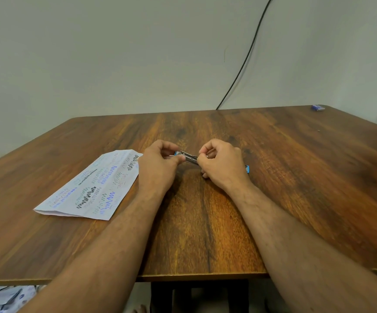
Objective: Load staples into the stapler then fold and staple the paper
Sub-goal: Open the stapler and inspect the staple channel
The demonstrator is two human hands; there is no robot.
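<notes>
A small blue stapler [188, 157] with its metal staple channel exposed lies between my hands, low over the middle of the wooden table [295, 177]. My left hand [158, 164] pinches its blue left end. My right hand [222, 164] is closed around the right part of the metal channel, fingertips pressed at the channel; a blue end [247, 169] sticks out past the right wrist. Whether staples sit in the channel is hidden by the fingers. A folded sheet of paper [92, 188] covered in blue and black scribbles lies flat to the left of my left forearm.
A small blue box [317, 107] rests at the table's far right corner. A black cable [246, 57] runs down the pale wall behind the table. Papers [6, 299] lie on the floor under the near left edge.
</notes>
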